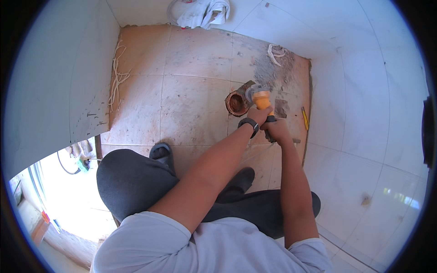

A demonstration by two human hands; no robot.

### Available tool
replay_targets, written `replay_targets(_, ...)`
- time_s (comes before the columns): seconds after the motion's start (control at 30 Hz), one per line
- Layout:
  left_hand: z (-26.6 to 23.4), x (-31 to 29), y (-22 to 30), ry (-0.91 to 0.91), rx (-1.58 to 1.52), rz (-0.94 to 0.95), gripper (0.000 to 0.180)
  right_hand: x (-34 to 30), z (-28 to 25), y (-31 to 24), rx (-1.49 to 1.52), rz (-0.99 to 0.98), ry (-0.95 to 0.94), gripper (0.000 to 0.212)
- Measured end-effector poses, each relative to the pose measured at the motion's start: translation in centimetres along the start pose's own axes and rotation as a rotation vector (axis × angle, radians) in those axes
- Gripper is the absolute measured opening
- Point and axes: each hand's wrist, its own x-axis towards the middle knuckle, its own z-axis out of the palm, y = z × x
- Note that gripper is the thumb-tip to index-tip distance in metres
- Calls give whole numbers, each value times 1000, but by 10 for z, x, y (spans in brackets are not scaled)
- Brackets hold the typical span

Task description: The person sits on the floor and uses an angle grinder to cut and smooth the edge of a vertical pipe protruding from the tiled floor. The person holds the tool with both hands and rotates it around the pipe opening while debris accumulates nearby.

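Note:
A yellow angle grinder is held low over the floor in both my hands. My left hand, with a dark band on the wrist, is closed round its body just behind the head. Farther back, my right hand is wrapped round the dark rear grip. The grinder's disc end, in a grey guard, points away from me and lies beside the right rim of a round brown hole in the tiled floor. Whether the disc touches the broken edge cannot be made out.
Grey rubble and dust cover the tiles at the far right. A yellow-handled tool lies along the right wall. White cord trails by the left wall, and white cloth is heaped at the far wall. A doorway opens at lower left.

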Motion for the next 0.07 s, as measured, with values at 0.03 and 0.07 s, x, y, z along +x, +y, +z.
replay_targets(0.03,2,6,-8,32,1,-12,70,-1,-1,1,9,17,-30,24)
replay_targets(0.07,3,12,-17,41,28,-14,74,-1,-1,1,15,39,-57,24)
